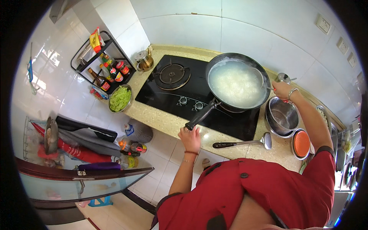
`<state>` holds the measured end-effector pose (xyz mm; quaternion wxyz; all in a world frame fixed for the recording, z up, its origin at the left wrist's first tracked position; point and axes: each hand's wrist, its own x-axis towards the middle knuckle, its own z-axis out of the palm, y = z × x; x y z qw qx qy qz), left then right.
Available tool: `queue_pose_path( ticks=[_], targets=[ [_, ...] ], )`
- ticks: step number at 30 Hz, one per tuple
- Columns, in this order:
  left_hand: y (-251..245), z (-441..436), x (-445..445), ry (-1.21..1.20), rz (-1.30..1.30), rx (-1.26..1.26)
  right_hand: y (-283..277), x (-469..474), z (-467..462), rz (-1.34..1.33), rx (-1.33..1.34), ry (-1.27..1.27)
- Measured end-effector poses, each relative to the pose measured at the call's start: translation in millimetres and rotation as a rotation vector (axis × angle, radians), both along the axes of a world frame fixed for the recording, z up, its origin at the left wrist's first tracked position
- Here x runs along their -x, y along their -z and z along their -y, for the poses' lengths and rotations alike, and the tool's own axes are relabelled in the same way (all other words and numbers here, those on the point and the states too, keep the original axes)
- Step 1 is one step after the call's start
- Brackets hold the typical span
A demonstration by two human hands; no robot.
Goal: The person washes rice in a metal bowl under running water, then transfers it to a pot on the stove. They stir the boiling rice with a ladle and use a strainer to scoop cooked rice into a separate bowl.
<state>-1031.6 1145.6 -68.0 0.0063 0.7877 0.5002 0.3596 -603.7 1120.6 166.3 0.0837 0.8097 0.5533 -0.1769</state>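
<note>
A black wok (210,61) full of cloudy, foaming whitish liquid stands on the right burner of the black glass gas hob (198,69). My right hand (283,90) is closed around the handle of a strainer or ladle (262,77), whose round rim dips into the liquid at the wok's right side. Just beyond the end of the wok's black handle (201,115) is my left hand (190,139), its fingers raised around the tip; whether it grips the handle is unclear. A metal spatula (244,143) with a black grip lies on the speckled counter (169,123) in front of the hob.
Metal pots (283,115) and an orange bowl (302,143) stand right of the hob. On the left are a metal bowl of chopped green leaves (120,99), a kettle (144,60) and a black rack (110,43) with sauce bottles. A glass-paned door (100,189) is at lower left.
</note>
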Motion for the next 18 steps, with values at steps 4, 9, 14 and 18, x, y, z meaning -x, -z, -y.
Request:
queue_pose_path(
  ticks=[4, 9, 14, 18],
  targets=[
    [-13.0, -75.7, -21.1, -0.021, -0.180, 0.149, -28.1, 17.9, -10.3, -0.119, 0.215, 0.108],
    [-20.6, -118.2, -19.3, 0.151, -0.310, 0.135, -33.3, 30.0, -22.5, -0.275, 0.332, 0.092],
    [-17.3, -126.1, -20.6, 0.221, -0.251, 0.109, -9.6, 46.4, -30.3, -0.424, 0.316, 0.150],
    [-12.1, -122.9, -23.8, 0.202, -0.221, 0.098, 8.8, 64.5, -31.6, -0.570, 0.174, 0.233]
  ],
)
